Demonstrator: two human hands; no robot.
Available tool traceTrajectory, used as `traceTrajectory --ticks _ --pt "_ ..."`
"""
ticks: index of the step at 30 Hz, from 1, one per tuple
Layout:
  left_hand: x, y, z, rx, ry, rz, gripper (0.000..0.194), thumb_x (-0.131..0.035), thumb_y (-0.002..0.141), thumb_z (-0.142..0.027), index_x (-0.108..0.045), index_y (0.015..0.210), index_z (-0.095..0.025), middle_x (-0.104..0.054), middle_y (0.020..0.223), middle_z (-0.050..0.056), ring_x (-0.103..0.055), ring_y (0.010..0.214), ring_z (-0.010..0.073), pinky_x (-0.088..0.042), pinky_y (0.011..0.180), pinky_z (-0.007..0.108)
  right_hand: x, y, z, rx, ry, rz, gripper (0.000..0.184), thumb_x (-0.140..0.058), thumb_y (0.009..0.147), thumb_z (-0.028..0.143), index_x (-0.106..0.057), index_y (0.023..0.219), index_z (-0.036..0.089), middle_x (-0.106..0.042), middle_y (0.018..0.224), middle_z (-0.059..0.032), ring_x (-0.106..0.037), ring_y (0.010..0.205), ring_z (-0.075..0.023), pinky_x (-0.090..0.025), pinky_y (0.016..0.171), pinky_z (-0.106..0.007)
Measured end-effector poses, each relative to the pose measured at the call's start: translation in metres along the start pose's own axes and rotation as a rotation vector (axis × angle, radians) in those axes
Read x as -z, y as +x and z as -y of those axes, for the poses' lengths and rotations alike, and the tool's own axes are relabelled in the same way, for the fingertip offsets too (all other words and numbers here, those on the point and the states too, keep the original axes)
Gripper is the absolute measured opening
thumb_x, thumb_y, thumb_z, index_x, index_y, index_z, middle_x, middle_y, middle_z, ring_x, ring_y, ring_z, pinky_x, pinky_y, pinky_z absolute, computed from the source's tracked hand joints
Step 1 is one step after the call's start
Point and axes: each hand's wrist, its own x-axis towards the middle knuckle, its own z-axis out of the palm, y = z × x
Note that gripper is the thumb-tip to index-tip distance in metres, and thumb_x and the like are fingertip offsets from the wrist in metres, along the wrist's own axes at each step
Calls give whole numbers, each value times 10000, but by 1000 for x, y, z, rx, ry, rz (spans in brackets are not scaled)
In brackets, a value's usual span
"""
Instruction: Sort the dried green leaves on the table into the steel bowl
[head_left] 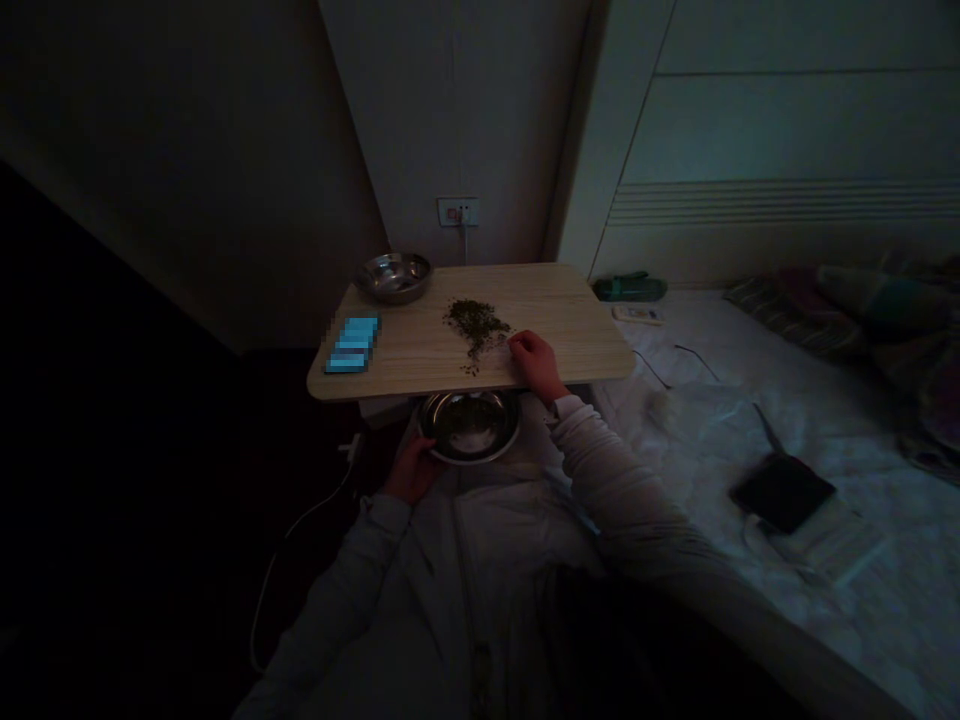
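Observation:
My left hand [414, 470] grips the rim of a metal bowl [472, 455], which sits just under the near edge of a light wooden table [570, 300]. Dark bits lie inside that bowl. On the tabletop, my right hand [535, 362] rests with its fingers curled together beside a loose pile of small dark green, leaf-like bits [474, 318]. Whatever is between those fingers is too small and dim to make out. Some of the bits are scattered from the pile toward the near edge.
A second metal bowl [395, 278] stands at the table's far left corner, with a lit phone [352, 344] in front of it. To the right is a bed [690, 420] holding a green bottle [630, 288], a remote [637, 315] and a dark flat object [783, 490]. A white cable [289, 530] hangs at left.

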Motion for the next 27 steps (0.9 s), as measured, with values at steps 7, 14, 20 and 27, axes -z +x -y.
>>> traceTrajectory --ticks 7,14,20,27 --pt "-5 -3 -1 8 -9 -37 618 -730 728 -48 -747 1314 -244 -845 1143 45 -790 1090 272 -686 898 389 1 -3 7 -9 -75 33 101 -617 843 327 -667 803 249 -670 746 -7 -629 846 -245 -521 923 -405" --pt "1 2 1 3 6 -24 709 -743 723 -80 -718 1407 -264 -832 1282 63 -780 1162 301 -673 940 417 3 -4 9 -2 -59 62 117 -610 826 339 -666 785 245 -694 768 -10 -626 835 -236 -516 885 -385" --pt "2 3 1 16 8 -20 677 -747 719 -72 -738 1367 -268 -842 1229 53 -793 1119 296 -678 891 401 3 -2 3 34 -10 59 147 -608 811 386 -662 773 254 -679 727 5 -598 796 -223 -517 841 -366" --pt "0 0 1 -3 -2 -8 598 -751 728 -62 -761 1294 -253 -844 1150 38 -788 1077 271 -671 855 365 3 -1 1 32 -25 88 145 -618 795 384 -679 765 256 -703 747 -3 -622 820 -234 -537 878 -388"
